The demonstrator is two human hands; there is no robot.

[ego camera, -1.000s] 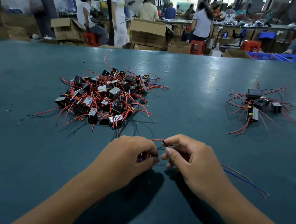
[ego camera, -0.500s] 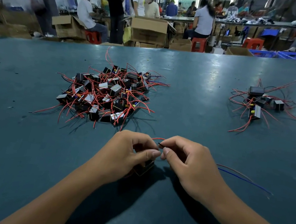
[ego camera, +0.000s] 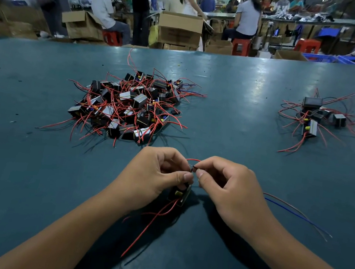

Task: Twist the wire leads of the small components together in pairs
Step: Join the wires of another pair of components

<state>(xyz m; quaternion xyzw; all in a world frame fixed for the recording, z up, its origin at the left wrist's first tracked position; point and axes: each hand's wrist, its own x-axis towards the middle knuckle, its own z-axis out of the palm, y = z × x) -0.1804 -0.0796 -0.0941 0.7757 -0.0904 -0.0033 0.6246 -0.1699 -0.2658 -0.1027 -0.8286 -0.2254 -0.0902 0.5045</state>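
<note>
Now our component [ego camera: 180,193] hangs lower, below both thumbs; our left hand [ego camera: 154,177] and right hand [ego camera: 230,188] pinch its red leads [ego camera: 193,160] between them, equally near.

Looks like a factory assembly floor, hand-work kind. Big teal bench [ego camera: 237,79] with a heap of small black parts with red wires [ego camera: 130,104] and a smaller pile [ego camera: 312,117] off to the right. Behind it, workers on red plastic stools [ego camera: 111,37], open cardboard boxes [ego camera: 179,28], blue crates [ego camera: 353,60], more long benches.
</note>
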